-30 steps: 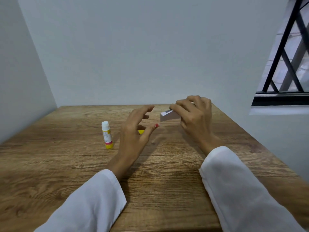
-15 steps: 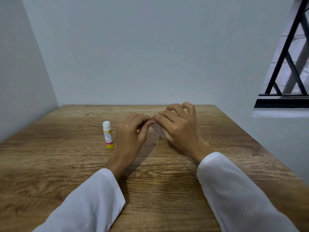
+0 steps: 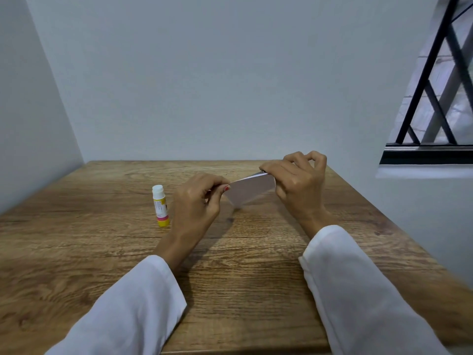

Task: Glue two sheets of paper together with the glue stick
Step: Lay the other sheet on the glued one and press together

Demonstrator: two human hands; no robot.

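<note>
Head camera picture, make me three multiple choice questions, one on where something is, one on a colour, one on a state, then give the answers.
1. Where does the glue stick stand?
A. left of the left hand
B. right of the right hand
C. between the hands

2. What colour is its base?
A. blue
B. yellow
C. black

3. How is the paper held?
A. flat on the table
B. by one hand only
C. between both hands, off the table

Answers: A, it stands upright left of that hand; B, the bottom band is yellow; C, each hand pinches one end.
</note>
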